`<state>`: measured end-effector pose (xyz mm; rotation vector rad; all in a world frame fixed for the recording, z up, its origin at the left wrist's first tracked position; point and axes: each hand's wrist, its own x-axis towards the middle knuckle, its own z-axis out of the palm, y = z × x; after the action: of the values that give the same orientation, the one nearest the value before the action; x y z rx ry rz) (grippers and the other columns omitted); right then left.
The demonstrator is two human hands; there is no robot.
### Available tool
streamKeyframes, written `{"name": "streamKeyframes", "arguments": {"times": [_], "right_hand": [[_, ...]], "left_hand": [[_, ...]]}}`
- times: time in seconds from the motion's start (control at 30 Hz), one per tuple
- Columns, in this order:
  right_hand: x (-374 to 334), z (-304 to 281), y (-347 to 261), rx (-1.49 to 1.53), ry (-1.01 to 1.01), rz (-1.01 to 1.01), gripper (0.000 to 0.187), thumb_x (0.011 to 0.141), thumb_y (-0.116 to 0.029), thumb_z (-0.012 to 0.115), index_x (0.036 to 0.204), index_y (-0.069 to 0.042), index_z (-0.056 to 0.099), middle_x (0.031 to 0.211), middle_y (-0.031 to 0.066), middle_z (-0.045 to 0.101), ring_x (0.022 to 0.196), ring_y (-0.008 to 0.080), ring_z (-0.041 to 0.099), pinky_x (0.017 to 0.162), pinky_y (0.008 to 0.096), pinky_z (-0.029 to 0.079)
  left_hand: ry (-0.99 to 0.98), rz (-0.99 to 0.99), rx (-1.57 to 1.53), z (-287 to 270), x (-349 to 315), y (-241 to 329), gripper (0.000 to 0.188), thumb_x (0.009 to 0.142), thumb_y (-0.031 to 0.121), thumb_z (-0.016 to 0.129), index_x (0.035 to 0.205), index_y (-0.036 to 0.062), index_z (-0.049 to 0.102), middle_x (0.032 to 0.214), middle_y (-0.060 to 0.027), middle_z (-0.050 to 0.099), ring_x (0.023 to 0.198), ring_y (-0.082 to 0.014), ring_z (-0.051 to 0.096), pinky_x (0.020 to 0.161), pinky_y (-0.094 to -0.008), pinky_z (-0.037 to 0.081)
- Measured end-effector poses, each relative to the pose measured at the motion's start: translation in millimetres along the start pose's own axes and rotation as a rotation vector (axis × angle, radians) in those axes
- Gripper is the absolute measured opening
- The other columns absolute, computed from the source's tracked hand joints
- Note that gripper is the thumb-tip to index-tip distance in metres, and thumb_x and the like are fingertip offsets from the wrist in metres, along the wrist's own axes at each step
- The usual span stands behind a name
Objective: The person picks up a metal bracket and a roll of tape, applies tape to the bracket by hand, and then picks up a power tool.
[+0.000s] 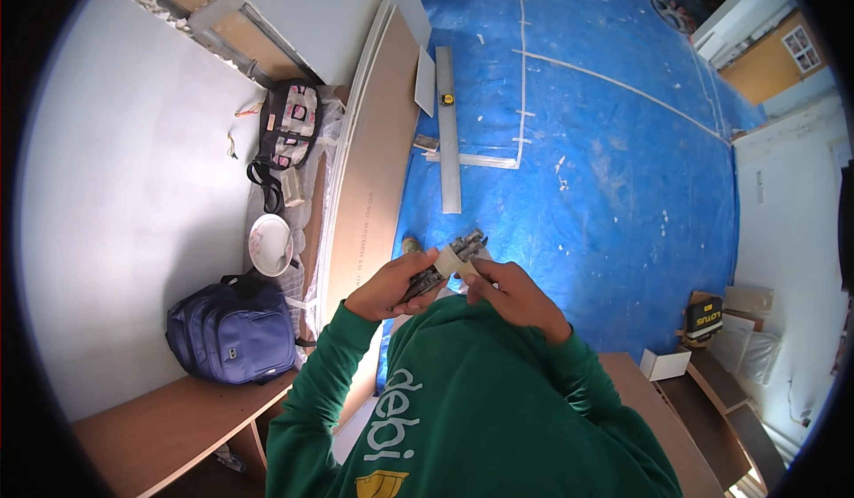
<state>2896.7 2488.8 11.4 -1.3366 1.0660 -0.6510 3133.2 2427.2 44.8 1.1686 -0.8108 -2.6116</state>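
Observation:
In front of my chest, my left hand is closed around a dark grey, metallic-looking bundle. A pale band wraps its middle; whether it is tape or paper I cannot tell. My right hand pinches the pale material at the bundle's right side, thumb and fingers pressed together. The bundle points up and to the right, its far end jutting past both hands. Its lower end lies partly hidden in my left palm.
Blue sheeting covers the floor. Tall boards lean on the left, near a long metal bar with a yellow tape measure. A blue backpack, a white bowl and a patterned bag sit left; a white box stands right.

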Motion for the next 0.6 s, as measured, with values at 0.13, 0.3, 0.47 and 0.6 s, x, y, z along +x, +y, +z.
{"name": "streamKeyframes", "arguments": {"times": [0.13,0.3,0.47,0.6], "right_hand": [[8.3,-12.4,16.2,0.146,-0.298,0.052,0.043,0.098,-0.023,0.059,0.133,0.001,0.052,0.118,0.0158,0.064,0.108,0.0214,0.063,0.093,0.035,0.048],[27.3,-32.3,19.5,0.93,-0.57,-0.147,0.095,0.086,-0.042,0.072,0.152,0.005,0.023,0.155,0.0221,0.033,0.144,0.0313,0.032,0.119,0.0405,0.023],[43.8,-35.3,1.3,1.021,-0.584,-0.108,0.101,0.088,-0.06,0.059,0.152,0.007,0.02,0.155,0.0255,0.031,0.145,0.034,0.031,0.12,0.0438,0.022],[43.0,-31.9,-16.4,0.921,-0.464,-0.125,0.096,0.088,-0.062,0.057,0.15,0.005,0.027,0.141,0.0222,0.049,0.133,0.032,0.047,0.115,0.0425,0.031]], "left_hand": [[-0.144,-0.038,0.244,4.1,-6.6,8.0,0.048,0.104,0.045,0.043,0.093,0.0025,0.063,0.052,-0.0005,0.046,0.039,-0.0052,0.038,0.036,-0.0213,0.027],[-0.312,-0.127,0.729,25.2,-13.1,21.4,0.04,0.101,0.04,0.054,0.1,0.001,0.066,0.058,-0.0016,0.053,0.047,-0.0074,0.049,0.044,-0.0236,0.038],[-0.173,-0.099,1.023,42.2,-14.0,14.0,0.041,0.098,0.041,0.06,0.101,0.0007,0.066,0.063,-0.0046,0.058,0.055,-0.0126,0.06,0.052,-0.0284,0.046],[0.02,0.318,1.038,36.6,-11.8,0.3,0.04,0.096,0.039,0.062,0.102,-0.0007,0.066,0.069,-0.0097,0.063,0.057,-0.0201,0.063,0.056,-0.0338,0.049]]}}
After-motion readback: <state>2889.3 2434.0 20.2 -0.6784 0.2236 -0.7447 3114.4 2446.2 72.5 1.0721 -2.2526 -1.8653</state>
